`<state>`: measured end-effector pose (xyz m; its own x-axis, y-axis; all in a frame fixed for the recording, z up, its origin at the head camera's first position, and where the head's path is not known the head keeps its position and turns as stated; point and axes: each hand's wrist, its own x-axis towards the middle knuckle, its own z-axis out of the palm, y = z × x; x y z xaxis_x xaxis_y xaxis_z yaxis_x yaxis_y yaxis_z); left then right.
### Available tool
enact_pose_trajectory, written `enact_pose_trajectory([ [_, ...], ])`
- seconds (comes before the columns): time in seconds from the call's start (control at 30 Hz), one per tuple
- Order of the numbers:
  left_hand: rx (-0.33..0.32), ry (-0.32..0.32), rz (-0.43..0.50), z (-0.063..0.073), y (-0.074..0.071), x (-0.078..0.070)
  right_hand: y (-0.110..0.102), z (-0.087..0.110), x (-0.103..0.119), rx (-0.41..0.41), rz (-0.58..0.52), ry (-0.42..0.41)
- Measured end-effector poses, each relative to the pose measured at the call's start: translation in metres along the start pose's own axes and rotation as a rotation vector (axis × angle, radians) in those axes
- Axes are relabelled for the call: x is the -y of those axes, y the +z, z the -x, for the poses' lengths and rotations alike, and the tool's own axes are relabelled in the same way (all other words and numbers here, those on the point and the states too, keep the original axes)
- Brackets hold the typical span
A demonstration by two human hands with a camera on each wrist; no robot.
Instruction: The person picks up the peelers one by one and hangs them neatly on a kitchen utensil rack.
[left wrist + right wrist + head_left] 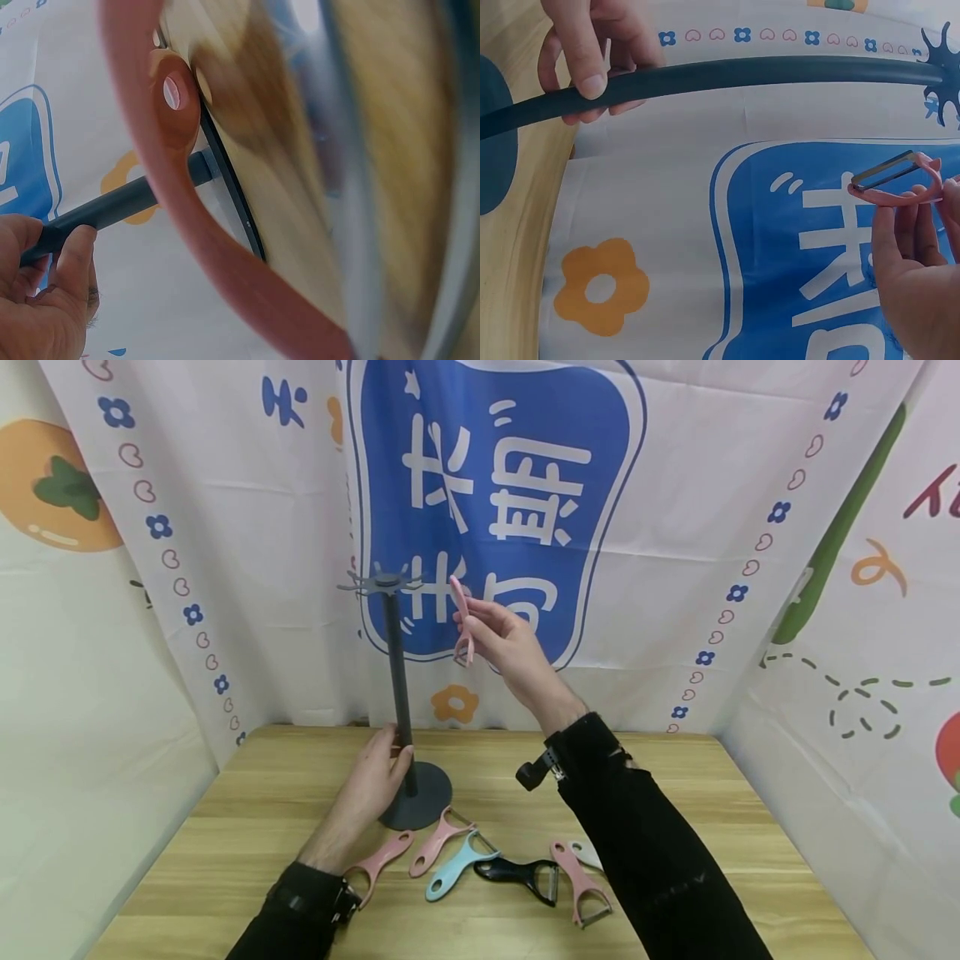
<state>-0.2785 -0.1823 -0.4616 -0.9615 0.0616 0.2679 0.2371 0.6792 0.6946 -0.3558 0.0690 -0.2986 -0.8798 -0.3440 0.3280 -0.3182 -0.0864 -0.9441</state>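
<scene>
My left hand grips the lower pole of a dark grey hook stand, its fingers and thumb around it in the left wrist view. The stand rises upright from a round base to a ring of curved hooks. To the right of the hooks, apart from them, my right hand pinches a pink peeler. The peeler hangs nearly upright, handle up and blade end down. Its metal blade shows in the right wrist view.
Several peelers lie on the wooden table: a pink one by my left wrist, another pink one, a light blue one, a black one, a pink one and a white one. A printed curtain hangs behind.
</scene>
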Motion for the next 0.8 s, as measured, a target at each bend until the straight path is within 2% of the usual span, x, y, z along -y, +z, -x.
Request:
enact_pose_trajectory([
  [0.43,0.004,-0.005,-0.001,0.001,-0.001,-0.002,0.013,-0.014,0.018,0.001,-0.036,-0.023],
  [0.63,-0.016,0.012,-0.011,0.001,0.000,0.000,0.018,-0.022,0.024,-0.023,-0.039,-0.012],
  [0.8,-0.022,0.022,-0.008,0.001,0.002,0.001,0.022,-0.029,0.028,-0.012,-0.040,-0.027],
])
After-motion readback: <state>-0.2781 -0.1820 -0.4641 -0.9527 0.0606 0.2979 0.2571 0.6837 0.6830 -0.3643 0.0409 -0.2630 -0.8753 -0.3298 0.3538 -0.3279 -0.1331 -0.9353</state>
